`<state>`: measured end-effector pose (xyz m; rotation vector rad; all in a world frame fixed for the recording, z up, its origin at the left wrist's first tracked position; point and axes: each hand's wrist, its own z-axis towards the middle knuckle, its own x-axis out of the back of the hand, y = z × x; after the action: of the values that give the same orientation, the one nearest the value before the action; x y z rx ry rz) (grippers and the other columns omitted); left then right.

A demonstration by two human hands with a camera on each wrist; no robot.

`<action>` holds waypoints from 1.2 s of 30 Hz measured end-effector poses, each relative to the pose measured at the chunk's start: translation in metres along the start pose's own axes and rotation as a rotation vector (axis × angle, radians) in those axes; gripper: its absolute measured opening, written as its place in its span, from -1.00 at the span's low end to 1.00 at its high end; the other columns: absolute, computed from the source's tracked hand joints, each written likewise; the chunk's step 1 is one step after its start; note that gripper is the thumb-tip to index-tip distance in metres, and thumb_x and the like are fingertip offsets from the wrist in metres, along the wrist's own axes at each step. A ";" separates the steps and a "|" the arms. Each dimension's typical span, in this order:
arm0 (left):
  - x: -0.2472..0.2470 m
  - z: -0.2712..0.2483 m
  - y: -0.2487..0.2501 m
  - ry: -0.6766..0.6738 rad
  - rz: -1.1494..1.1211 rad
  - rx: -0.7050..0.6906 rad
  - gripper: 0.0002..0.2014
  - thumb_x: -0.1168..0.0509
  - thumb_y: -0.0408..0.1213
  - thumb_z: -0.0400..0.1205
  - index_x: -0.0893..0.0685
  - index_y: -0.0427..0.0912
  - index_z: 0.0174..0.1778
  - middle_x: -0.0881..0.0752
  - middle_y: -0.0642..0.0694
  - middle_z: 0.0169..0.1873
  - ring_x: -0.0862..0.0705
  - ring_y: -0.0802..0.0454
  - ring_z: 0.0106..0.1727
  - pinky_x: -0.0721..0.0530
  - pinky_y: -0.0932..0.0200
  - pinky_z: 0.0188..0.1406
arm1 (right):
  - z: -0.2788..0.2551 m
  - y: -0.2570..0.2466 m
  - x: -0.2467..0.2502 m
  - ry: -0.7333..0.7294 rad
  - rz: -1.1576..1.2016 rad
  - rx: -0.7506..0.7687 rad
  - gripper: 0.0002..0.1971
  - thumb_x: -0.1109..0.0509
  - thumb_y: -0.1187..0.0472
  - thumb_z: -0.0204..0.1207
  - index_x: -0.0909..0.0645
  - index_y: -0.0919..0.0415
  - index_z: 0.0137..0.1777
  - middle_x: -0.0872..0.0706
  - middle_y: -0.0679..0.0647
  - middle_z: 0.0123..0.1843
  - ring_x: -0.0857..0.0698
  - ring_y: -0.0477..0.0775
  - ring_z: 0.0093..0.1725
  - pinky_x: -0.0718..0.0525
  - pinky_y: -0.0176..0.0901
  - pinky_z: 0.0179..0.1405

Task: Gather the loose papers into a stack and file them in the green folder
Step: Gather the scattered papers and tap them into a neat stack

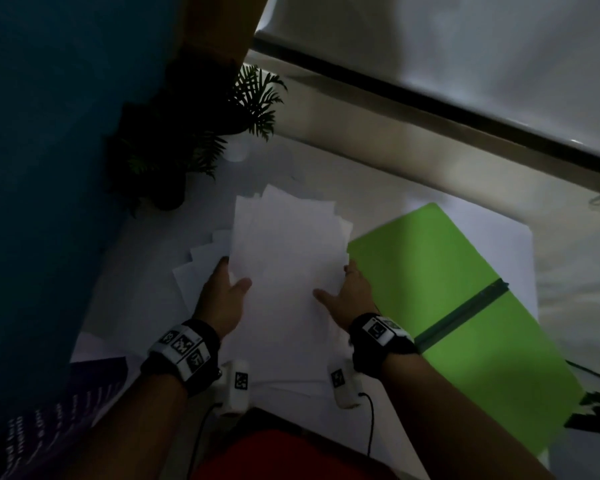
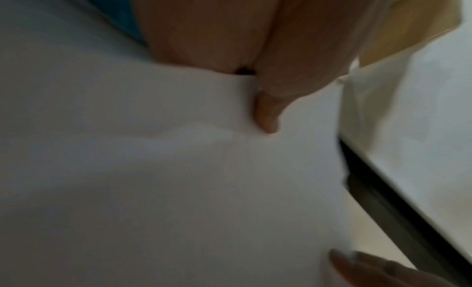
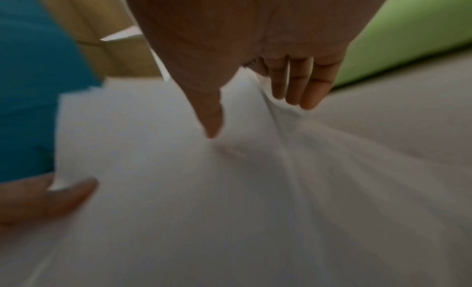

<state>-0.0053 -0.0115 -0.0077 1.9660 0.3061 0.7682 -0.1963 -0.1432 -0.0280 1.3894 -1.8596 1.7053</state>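
Note:
A rough stack of white papers [image 1: 284,258] is held between both hands over the table, its far edges fanned and uneven. My left hand [image 1: 226,282] grips the stack's left edge, thumb on top and fingers hidden underneath. My right hand [image 1: 343,287] grips the right edge the same way; in the right wrist view its thumb [image 3: 210,117] presses the top sheet [image 3: 178,180] and its fingers [image 3: 304,85] curl under the edge. More loose sheets [image 1: 201,268] lie fanned out to the left below the stack. The green folder [image 1: 440,271] lies shut on the right, with a dark elastic band [image 1: 465,311] across it.
A potted fern [image 1: 229,119] stands at the table's far left beside a blue wall [image 1: 49,168]. A dark window rail [image 1: 430,109] runs along the back. A purple printed sheet [image 1: 84,386] lies at the near left, and dark clips [image 1: 596,407] at the near right.

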 end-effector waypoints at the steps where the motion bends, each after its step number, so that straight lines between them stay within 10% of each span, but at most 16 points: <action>1: 0.007 -0.006 0.004 0.003 -0.055 -0.050 -0.39 -0.26 -0.30 0.67 -0.21 -0.11 0.65 -0.39 -0.09 0.58 -0.39 -0.09 0.57 -0.23 -0.07 0.64 | -0.001 0.000 0.007 0.039 0.078 0.054 0.07 -0.61 -0.17 0.22 -0.18 0.27 0.62 -0.50 0.22 0.51 -0.50 0.23 0.48 -0.47 0.09 0.48; 4: 0.027 -0.019 0.026 0.006 -0.182 -0.147 -0.47 -0.30 -0.37 0.65 -0.39 -0.12 0.56 -0.59 -0.08 0.43 -0.57 -0.04 0.42 -0.45 -0.07 0.52 | -0.006 -0.020 0.039 0.077 0.559 0.131 -0.01 -0.78 0.17 0.08 -0.34 0.21 0.50 -0.67 0.10 0.34 -0.69 0.01 0.30 -0.69 -0.13 0.24; 9: 0.046 -0.027 0.067 0.047 -0.266 -0.309 -0.55 -0.39 -0.30 0.55 -0.57 -0.22 0.38 -0.73 0.02 0.18 -0.71 0.30 0.16 -0.66 0.23 0.27 | -0.026 -0.071 0.094 0.136 0.880 0.194 -0.69 -0.65 0.47 0.23 -0.75 0.17 -0.09 -0.87 -0.15 -0.25 -0.81 -0.20 -0.25 -0.77 -0.32 -0.26; 12: 0.042 -0.027 0.078 0.125 -0.304 -0.364 -0.51 -0.37 -0.28 0.59 -0.49 -0.21 0.46 -0.69 -0.04 0.27 -0.67 0.27 0.26 -0.61 0.31 0.29 | -0.040 -0.083 0.103 0.237 0.911 0.319 -0.58 -0.61 0.54 0.26 -0.71 0.08 0.00 -0.84 -0.32 -0.22 -0.77 -0.34 -0.20 -0.68 -0.47 -0.18; 17: 0.036 -0.029 0.057 -0.006 -0.283 -0.264 -0.11 -0.44 -0.16 0.46 -0.10 0.03 0.65 -0.42 -0.02 0.56 -0.43 0.03 0.56 -0.29 -0.18 0.63 | -0.054 -0.074 0.096 0.170 0.768 0.338 -0.52 -0.68 0.51 0.17 -0.67 -0.04 -0.10 -0.80 -0.43 -0.25 -0.73 -0.44 -0.25 -0.65 -0.50 -0.22; 22: 0.028 -0.026 0.064 -0.020 -0.399 -0.183 0.03 -0.37 -0.39 0.30 0.04 -0.12 0.66 -0.49 -0.06 0.44 -0.56 0.08 0.35 -0.43 0.14 0.49 | -0.053 -0.075 0.104 0.249 0.787 0.345 -0.64 -0.72 0.46 0.12 -0.77 0.13 -0.14 -0.85 -0.19 -0.25 -0.78 -0.21 -0.26 -0.73 -0.27 -0.19; 28: 0.029 -0.027 0.079 -0.039 -0.471 -0.338 -0.18 -0.43 -0.26 0.39 -0.23 0.00 0.58 -0.53 0.02 0.44 -0.56 0.17 0.39 -0.46 0.05 0.50 | -0.051 -0.097 0.118 0.447 0.925 0.382 -0.70 -0.44 0.10 0.44 -0.68 0.27 0.07 -0.77 -0.16 -0.15 -0.68 -0.37 -0.17 -0.57 -0.56 -0.09; 36: 0.023 -0.033 0.129 0.251 -0.485 -0.608 -0.82 -0.24 -0.07 0.61 -0.52 0.13 0.12 -0.59 0.15 -0.04 -0.60 0.23 -0.05 -0.61 0.19 -0.02 | -0.054 -0.089 0.113 0.503 1.034 0.402 -0.64 -0.14 0.27 0.49 -0.59 0.32 0.22 -0.62 0.03 -0.19 -0.58 -0.33 -0.19 -0.52 -0.48 -0.03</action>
<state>-0.0210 -0.0414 0.1229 1.1611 0.5956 0.6821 -0.2069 -0.1350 0.1252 -0.1118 -2.0928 2.6476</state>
